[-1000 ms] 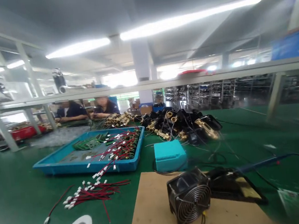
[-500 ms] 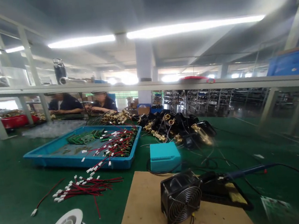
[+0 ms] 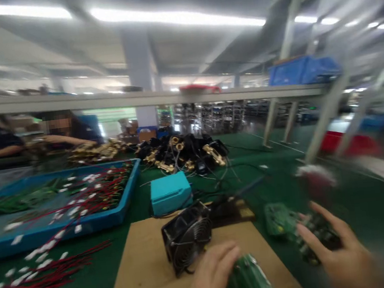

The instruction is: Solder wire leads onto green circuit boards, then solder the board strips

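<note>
- Left hand [image 3: 213, 268]: its fingers lie along the edge of a green circuit board [image 3: 249, 283] over the brown sheet [image 3: 140, 256]; blur hides whether they grip it.
- Right hand [image 3: 342, 247], well apart from the left: thumb and forefinger spread around a dark-studded board [image 3: 315, 236]; I cannot tell whether they pinch it. Another green board [image 3: 278, 218] lies just beside, on the green table [image 3: 248, 153].
- To handle these well, I would take each board by its edges, off the small parts, and separate neighbours gently so nothing snags.
- The fan [image 3: 187, 237] stands near the left fingers; better to keep boards and knuckles off its grille.
- Red wires [image 3: 50, 273] lie left, before the blue tray [image 3: 129, 204] of boards and wires.
- Beyond: a teal box [image 3: 170, 193], then a heap of black and brass parts [image 3: 186, 151].
</note>
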Demonstrator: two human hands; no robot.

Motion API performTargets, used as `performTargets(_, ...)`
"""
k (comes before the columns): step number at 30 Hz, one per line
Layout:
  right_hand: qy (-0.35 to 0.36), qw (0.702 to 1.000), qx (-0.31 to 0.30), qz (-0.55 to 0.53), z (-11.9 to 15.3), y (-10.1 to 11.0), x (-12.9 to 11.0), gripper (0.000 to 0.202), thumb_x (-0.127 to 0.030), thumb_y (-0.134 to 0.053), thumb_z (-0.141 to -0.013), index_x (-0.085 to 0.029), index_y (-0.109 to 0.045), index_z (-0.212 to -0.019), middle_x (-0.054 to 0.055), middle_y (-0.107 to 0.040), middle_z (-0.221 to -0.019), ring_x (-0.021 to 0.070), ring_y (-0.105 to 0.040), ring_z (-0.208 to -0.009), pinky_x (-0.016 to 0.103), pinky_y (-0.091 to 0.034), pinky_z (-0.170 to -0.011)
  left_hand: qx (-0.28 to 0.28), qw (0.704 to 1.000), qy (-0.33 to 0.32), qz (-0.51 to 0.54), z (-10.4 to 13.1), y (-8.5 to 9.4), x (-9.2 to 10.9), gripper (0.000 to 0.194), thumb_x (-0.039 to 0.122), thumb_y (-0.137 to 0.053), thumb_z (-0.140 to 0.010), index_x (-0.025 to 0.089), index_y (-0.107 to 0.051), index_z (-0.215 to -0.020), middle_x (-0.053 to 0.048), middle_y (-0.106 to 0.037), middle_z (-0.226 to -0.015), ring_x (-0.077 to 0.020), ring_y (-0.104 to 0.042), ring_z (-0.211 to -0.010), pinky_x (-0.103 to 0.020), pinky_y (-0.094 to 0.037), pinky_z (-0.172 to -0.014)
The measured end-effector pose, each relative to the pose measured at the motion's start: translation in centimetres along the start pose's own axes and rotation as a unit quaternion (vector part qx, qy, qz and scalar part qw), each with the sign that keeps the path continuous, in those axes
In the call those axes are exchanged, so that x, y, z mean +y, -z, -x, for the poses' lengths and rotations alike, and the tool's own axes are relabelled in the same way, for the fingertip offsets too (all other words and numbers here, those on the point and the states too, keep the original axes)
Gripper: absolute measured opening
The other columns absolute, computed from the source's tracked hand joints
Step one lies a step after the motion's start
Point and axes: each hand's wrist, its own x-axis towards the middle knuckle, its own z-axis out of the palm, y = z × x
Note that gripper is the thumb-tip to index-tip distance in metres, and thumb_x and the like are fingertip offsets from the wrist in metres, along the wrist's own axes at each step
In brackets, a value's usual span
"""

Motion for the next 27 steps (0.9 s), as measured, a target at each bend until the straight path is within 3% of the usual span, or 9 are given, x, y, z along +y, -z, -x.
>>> performTargets(3,-0.076,0.989,-0.054,-0.118,0.1,0.5,-2.0,0.067,-0.052,-0.071,-0.077,-0.024,-0.057,-0.136,0.011,-0.071,-0.117,0.032,-0.07,-0.103,0.049,-0.056,-0.093,0.008,0.999,-0.027,-0.029,-0.5,2.9,0.4,0.065,0.038,-0.055,-0.094,0.025,-0.031,-0.153,-0.013,-0.06,-0.14,-0.0241,-0.059,-0.129,-0.035,-0.053,-0.105)
performTargets(6,-0.111,0.96,-0.083,-0.242,0.4,-0.4,-3.8,0.063,-0.043,-0.08,-0.072,-0.025,-0.062,-0.129,0.01,-0.068,-0.121,0.0298,-0.069,-0.105,0.046,-0.056,-0.094,-0.024,0.996,-0.043,-0.08,-1.0,4.0,0.4,0.063,0.032,-0.058,-0.093,0.025,-0.034,-0.15,-0.01,-0.064,-0.135,-0.0216,-0.064,-0.123,-0.03,-0.056,-0.101)
performTargets(9,-0.188,0.864,-0.138,-0.447,1.1,-1.0,-5.2,0.056,-0.04,-0.08,-0.071,-0.026,-0.064,-0.123,0.009,-0.064,-0.131,0.0289,-0.07,-0.104,0.046,-0.059,-0.091,0.001,0.995,-0.029,-0.097,-0.5,3.5,0.4,0.058,0.037,-0.051,-0.096,0.025,-0.034,-0.15,-0.011,-0.064,-0.134,-0.0228,-0.065,-0.121,-0.032,-0.058,-0.098)
performTargets(12,-0.224,0.765,-0.22,-0.563,2.1,-1.0,-6.4,0.057,-0.04,-0.079,-0.072,-0.025,-0.064,-0.124,0.01,-0.063,-0.134,0.0283,-0.071,-0.103,0.044,-0.059,-0.088,-0.002,0.996,-0.008,-0.091,0.1,3.0,0.5,0.058,0.039,-0.049,-0.098,0.026,-0.032,-0.151,-0.011,-0.063,-0.135,-0.0232,-0.063,-0.123,-0.034,-0.058,-0.1)
performTargets(16,-0.238,0.705,-0.319,-0.587,3.2,-1.0,-7.6,0.058,-0.041,-0.08,-0.072,-0.024,-0.063,-0.125,0.012,-0.062,-0.136,0.0257,-0.072,-0.099,0.041,-0.058,-0.087,0.021,0.997,-0.016,-0.079,0.1,3.8,1.1,0.064,0.038,-0.056,-0.095,0.025,-0.031,-0.153,-0.013,-0.058,-0.139,-0.0254,-0.059,-0.127,-0.039,-0.055,-0.104)
performTargets(21,-0.238,0.669,-0.428,-0.56,4.8,-0.9,-8.6,0.068,-0.04,-0.087,-0.065,-0.024,-0.061,-0.125,0.011,-0.061,-0.134,0.0251,-0.072,-0.098,0.042,-0.057,-0.088,0.01,0.997,-0.019,-0.079,-1.3,5.9,2.9,0.08,0.052,-0.056,-0.092,0.024,-0.02,-0.158,-0.016,-0.048,-0.151,-0.0337,-0.052,-0.135,-0.048,-0.056,-0.102)
performTargets(27,-0.172,0.686,-0.485,-0.514,5.8,0.1,-9.1,0.063,-0.04,-0.087,-0.067,-0.025,-0.063,-0.123,0.008,-0.065,-0.125,0.0239,-0.07,-0.098,0.04,-0.055,-0.089,-0.056,0.991,-0.025,-0.116,-3.6,8.2,5.6,0.089,0.047,-0.065,-0.084,0.032,-0.017,-0.158,-0.009,-0.064,-0.135,-0.0318,-0.066,-0.117,-0.044,-0.062,-0.09)
